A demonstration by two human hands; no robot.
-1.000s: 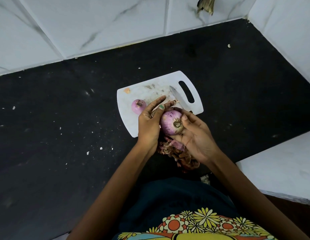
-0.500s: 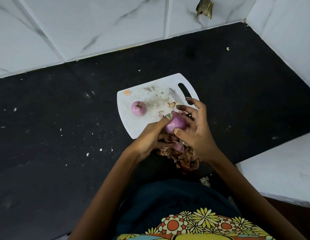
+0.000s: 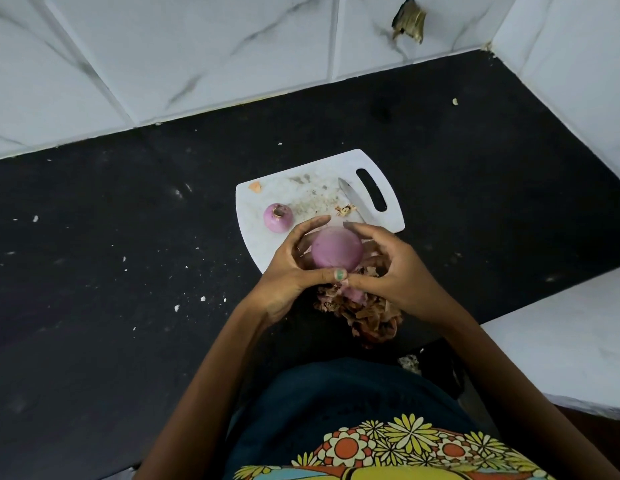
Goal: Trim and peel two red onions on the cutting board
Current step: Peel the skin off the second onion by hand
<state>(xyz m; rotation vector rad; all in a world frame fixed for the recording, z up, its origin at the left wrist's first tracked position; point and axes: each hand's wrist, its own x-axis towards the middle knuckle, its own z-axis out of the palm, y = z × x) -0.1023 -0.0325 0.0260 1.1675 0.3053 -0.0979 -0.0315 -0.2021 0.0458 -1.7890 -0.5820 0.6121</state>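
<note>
I am cupping the peeled onion (image 3: 337, 251) in both hands, left hand (image 3: 292, 271) and right hand (image 3: 393, 271) fingers curled round it, over the cutting board's (image 3: 267, 251) near edge, hiding the knife (image 3: 351, 199) handle.

A black speckled table (image 3: 111, 271) meets white marble-veined wall tiles (image 3: 197, 57) in a corner; one tile has a broken hole (image 3: 409, 20)

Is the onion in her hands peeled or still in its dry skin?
Peeled, as far as shows: the held onion looks smooth and purple, with dry skins piled below.
</note>
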